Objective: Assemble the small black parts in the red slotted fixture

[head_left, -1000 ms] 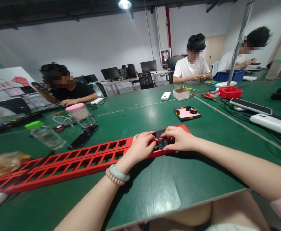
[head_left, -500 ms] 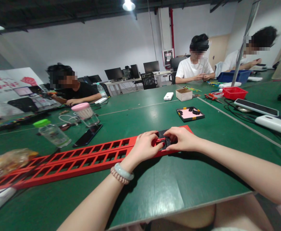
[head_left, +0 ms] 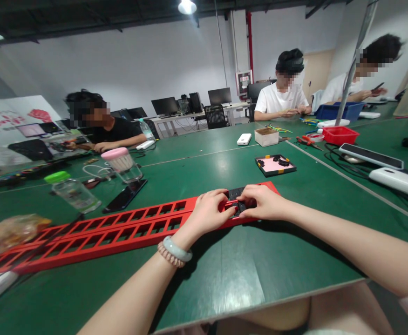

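Note:
A long red slotted frame [head_left: 134,227], two rows of rectangular openings side by side, lies slantwise across the green table. Black plastic blocks [head_left: 236,193] sit in its right end. My left hand [head_left: 209,211] rests over the frame with curled fingers, its thumb and forefinger closed at the left side of the blocks. From the right, my right hand [head_left: 265,202] pinches the nearer black block [head_left: 241,207] between thumb and fingers. The fingers hide much of the blocks, so how they are seated cannot be made out.
Beyond the frame lies a pink-bottomed tray [head_left: 275,165] with several small black parts. A dark phone [head_left: 125,196], a green-lidded jar [head_left: 73,191] and a pink-lidded jar [head_left: 122,165] stand left. A red bin [head_left: 340,135] and cables are at right. Several people sit across the table.
My hands stay at the same black blocks with only slight finger shifts. The view has moved a little. At far right, a person now holds up a dark slim object.

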The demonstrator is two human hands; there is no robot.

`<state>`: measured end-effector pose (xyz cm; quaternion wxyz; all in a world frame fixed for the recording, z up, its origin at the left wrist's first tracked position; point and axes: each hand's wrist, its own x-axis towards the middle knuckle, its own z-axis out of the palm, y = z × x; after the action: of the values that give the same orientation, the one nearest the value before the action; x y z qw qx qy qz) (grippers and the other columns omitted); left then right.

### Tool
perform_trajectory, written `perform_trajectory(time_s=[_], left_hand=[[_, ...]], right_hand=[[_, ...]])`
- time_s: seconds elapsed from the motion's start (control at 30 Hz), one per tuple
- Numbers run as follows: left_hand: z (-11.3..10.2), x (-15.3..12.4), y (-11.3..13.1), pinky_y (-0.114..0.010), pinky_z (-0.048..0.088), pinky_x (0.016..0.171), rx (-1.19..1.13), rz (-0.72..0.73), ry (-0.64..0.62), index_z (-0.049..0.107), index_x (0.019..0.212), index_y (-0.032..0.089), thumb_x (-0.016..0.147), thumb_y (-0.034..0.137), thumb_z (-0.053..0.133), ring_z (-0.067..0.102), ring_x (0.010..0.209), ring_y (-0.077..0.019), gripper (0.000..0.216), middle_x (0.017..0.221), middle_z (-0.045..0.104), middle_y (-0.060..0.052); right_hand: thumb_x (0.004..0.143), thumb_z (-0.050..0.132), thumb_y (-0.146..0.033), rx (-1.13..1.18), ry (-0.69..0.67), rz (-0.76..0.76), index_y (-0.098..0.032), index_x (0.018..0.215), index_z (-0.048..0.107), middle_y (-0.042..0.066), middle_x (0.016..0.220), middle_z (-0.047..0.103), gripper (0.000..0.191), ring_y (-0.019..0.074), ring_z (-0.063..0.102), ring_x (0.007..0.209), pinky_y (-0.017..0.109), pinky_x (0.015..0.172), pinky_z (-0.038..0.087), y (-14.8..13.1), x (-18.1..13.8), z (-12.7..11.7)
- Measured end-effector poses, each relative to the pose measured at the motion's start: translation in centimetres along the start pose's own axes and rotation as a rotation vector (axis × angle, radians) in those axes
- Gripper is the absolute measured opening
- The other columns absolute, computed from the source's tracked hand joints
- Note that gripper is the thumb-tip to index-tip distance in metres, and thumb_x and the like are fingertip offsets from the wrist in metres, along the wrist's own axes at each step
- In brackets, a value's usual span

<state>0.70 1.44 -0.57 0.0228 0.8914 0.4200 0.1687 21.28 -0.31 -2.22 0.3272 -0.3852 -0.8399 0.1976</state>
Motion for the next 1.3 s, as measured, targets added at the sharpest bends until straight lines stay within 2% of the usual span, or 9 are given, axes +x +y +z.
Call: perform_trajectory(time_s=[0.53,0.87,1.3], left_hand=[[0.02,-0.01,0.11,-0.039,0.041,0.094,-0.004,-0.010,-0.010,0.061,0.075,0.019,0.081,0.046,0.052,0.053,0.111,-0.0260,0.029,0.120,0.059,-0.007],[0.05,0.02,0.11,-0.039,0.042,0.094,0.016,-0.016,-0.015,0.060,0.075,0.020,0.081,0.047,0.052,0.052,0.112,-0.0267,0.030,0.121,0.059,-0.007],[0.19,0.09,-0.01,-0.038,0.041,0.094,0.019,-0.006,-0.006,0.058,0.073,0.019,0.081,0.048,0.052,0.052,0.112,-0.0267,0.031,0.122,0.059,-0.007]], right_hand=[[0.069,0.070,-0.032,-0.046,-0.024,-0.035,-0.015,0.070,0.060,0.001,0.074,0.054,0.020,0.0124,0.050,0.066,0.024,0.060,0.037,-0.02,-0.06,-0.37],[0.069,0.070,-0.030,0.001,-0.037,-0.034,-0.015,0.074,0.064,0.003,0.080,0.056,0.017,0.0136,0.053,0.071,0.025,0.063,0.040,-0.21,-0.04,-0.48],[0.070,0.069,-0.032,0.008,-0.042,-0.025,-0.014,0.072,0.062,0.003,0.078,0.055,0.019,0.0136,0.054,0.071,0.024,0.062,0.040,-0.09,0.03,-0.42]])
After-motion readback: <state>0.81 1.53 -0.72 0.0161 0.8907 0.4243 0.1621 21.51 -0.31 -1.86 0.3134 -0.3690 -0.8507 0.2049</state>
